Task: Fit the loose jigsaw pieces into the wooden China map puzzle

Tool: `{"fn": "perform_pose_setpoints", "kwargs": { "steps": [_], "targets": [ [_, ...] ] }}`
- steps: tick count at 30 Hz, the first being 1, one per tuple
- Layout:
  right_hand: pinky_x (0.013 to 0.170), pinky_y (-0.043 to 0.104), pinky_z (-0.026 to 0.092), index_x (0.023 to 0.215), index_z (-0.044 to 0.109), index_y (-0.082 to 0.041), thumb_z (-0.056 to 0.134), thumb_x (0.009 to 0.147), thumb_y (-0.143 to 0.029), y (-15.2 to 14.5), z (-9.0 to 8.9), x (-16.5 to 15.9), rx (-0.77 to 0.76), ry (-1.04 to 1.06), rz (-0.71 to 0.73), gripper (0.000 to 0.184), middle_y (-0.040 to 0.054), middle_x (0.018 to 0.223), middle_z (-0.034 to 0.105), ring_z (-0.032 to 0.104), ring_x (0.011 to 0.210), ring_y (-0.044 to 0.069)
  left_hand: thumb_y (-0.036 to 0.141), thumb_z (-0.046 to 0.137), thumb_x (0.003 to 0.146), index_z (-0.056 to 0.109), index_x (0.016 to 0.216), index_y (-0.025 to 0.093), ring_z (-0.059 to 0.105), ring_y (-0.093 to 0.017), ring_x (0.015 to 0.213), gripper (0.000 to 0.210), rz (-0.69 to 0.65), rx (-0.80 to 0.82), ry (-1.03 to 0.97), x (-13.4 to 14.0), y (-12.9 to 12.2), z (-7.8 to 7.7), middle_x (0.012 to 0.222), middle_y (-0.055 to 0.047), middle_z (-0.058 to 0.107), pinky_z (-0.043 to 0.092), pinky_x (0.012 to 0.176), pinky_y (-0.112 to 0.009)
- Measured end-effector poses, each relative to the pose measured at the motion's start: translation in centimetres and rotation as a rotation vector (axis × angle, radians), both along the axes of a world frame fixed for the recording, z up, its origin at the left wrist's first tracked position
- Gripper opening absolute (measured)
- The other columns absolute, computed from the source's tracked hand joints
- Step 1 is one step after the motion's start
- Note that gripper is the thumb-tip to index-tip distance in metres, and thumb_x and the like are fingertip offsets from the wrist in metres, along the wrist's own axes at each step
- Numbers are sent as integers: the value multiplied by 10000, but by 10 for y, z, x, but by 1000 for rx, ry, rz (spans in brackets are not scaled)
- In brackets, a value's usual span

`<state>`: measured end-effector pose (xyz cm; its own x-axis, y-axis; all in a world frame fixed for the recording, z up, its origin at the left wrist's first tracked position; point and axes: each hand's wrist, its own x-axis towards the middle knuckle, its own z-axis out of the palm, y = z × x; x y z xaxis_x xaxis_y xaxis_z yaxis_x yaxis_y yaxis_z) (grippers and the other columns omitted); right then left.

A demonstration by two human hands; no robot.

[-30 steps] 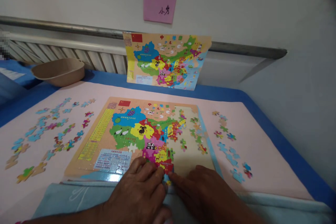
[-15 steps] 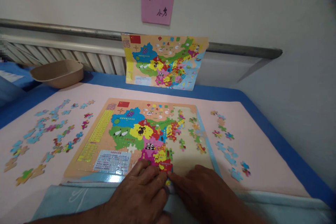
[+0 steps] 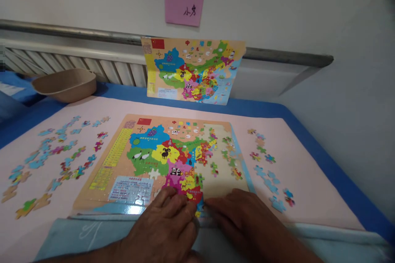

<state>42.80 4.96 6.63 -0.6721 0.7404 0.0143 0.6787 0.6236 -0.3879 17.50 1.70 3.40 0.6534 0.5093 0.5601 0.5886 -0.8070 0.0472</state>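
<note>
A partly filled jigsaw puzzle of a map of China (image 3: 148,164) lies flat in front of me. My left hand (image 3: 168,224) rests on its lower middle, fingers bent forward and lying on the fitted pieces. Close to its right, my right hand (image 3: 247,218) is curled, its fingers drawn together at the puzzle's lower edge beside a blue strip; whatever its fingertips hold is hidden. Bare tan backing board (image 3: 216,185) shows in the right part of the puzzle, with several pieces (image 3: 230,152) lying on it.
Loose puzzle pieces lie left (image 3: 58,148) and right (image 3: 271,178) on the pink mat (image 3: 308,164). A reference picture (image 3: 194,72) leans upright behind. A tan basket (image 3: 64,86) stands far left, by the wall rail (image 3: 286,56). Light blue cloth (image 3: 83,234) lies along the front.
My right hand has moved slightly right, away from my left fingers, and has curled in more. More of the blue strip shows between the hands. My left hand stays on the puzzle.
</note>
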Motion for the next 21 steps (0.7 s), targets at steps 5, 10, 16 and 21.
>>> {"fn": "perform_pose_setpoints", "kwargs": {
  "steps": [5, 10, 16, 21],
  "targets": [
    [695, 304, 395, 1069, 768, -249, 657, 962, -81, -1, -3, -3, -7, 31, 48, 228, -7, 846, 777, 688, 732, 210, 532, 539, 1117, 682, 921, 178, 615, -254, 1031, 430, 7, 10, 1, 1, 1, 2, 1160, -69, 775, 370, 1035, -470],
    [711, 300, 394, 1041, 765, -245, 655, 987, -96, -2, 0, -2, -31, 52, 27, 193, 7, 858, 770, 688, 762, 215, 515, 493, 1137, 671, 882, 179, 627, -247, 985, 458, 9, 25, -21, 2, 2, 0, 1078, -64, 784, 389, 1006, -465],
    [682, 308, 368, 1003, 769, -252, 677, 963, -84, 0, 3, -6, -32, 10, 19, 196, 4, 812, 763, 682, 715, 220, 407, 399, 1182, 694, 886, 159, 642, -237, 976, 486, -3, 70, -85, 6, 1, -1, 1041, -78, 784, 408, 965, -444],
    [686, 308, 369, 1016, 768, -254, 686, 965, -87, -2, 3, -6, -37, -15, 0, 193, 11, 833, 763, 691, 743, 228, 426, 376, 1182, 712, 938, 146, 622, -240, 921, 501, 6, 70, -112, 6, 1, -1, 967, -70, 755, 404, 927, -440]
  ]
}}
